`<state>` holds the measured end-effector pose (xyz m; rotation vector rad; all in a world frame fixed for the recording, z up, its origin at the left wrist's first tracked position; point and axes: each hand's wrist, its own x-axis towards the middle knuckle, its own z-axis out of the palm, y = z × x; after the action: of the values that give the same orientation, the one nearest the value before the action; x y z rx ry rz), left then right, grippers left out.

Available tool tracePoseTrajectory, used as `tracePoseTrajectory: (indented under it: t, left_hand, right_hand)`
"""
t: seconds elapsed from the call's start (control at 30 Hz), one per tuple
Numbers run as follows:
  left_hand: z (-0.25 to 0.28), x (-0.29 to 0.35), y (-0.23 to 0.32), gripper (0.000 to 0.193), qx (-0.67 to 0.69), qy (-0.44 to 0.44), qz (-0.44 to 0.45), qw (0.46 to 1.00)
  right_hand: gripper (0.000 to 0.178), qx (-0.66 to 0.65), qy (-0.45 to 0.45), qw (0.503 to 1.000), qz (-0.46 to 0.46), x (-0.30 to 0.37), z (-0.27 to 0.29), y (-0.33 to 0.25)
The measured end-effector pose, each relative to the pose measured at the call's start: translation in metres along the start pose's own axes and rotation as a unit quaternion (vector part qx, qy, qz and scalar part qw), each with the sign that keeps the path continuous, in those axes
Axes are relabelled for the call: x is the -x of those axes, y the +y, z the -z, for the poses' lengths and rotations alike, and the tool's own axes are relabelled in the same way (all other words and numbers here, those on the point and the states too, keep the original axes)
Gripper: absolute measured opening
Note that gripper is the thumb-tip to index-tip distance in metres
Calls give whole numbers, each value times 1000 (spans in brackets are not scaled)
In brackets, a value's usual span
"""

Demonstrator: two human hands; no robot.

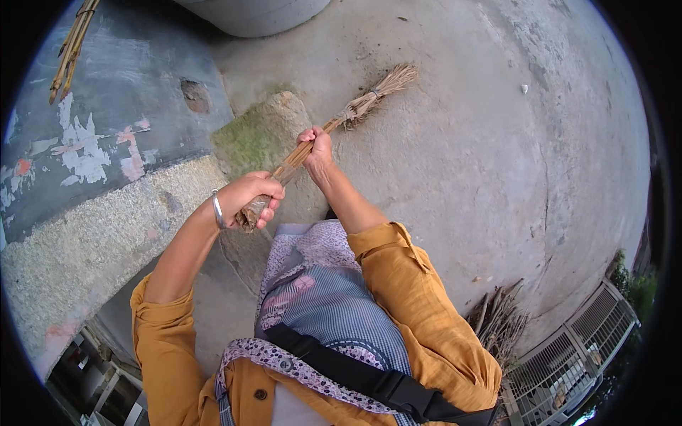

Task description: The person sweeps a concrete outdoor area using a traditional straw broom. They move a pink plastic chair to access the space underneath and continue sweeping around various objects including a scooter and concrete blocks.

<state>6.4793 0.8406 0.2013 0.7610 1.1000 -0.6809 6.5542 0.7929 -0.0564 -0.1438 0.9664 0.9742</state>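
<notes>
A straw broom [362, 105] slants away from me toward the far right, its frayed bristles against the concrete floor. Near the top end of its bundled stick handle, my left hand [252, 195] is wrapped tight, with a silver bangle on that wrist. Further down the handle, closer to the bristles, my right hand [317, 148] grips it with closed fingers. Brownish wrapping covers the handle end below my left hand. Dark specks of dirt [366, 60] lie on the floor beside the bristle tips.
A mossy stone block [259, 131] juts from the rough concrete ledge [106, 241] on the left. Beyond stands a large grey round tub [259, 14]. Sticks [74, 46] lean at the upper left. At lower right are a brushwood pile [497, 319] and a metal barred gate [561, 362].
</notes>
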Motion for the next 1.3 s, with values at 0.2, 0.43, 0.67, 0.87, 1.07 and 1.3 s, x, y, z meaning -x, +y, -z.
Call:
tracePoseTrajectory:
  t: [0.2, 0.43, 0.67, 0.87, 1.07, 1.3]
  left_hand:
    - [-27, -56, -88, 35, -214, 35, -152, 964]
    - [6, -13, -141, 38, 122, -141, 21, 982]
    - [13, -25, -151, 31, 189, -166, 7, 968]
    - [-13, -13, -173, 28, 220, -200, -9, 955]
    - [9, -24, -257, 24, 415, -257, 37, 872]
    - [29, 18, -354, 11, 353, -295, -66, 886]
  right_hand:
    - [9, 18, -167, 985, -32, 23, 16, -36]
    - [6, 203, 32, 978, 44, 71, 111, -15]
    - [24, 222, 55, 973, 38, 68, 129, -25]
    - [17, 249, 87, 961, 80, 97, 108, -28]
    - [18, 355, 121, 927, 21, 110, 176, -4]
    - [17, 359, 43, 932, -1, 167, 193, 60]
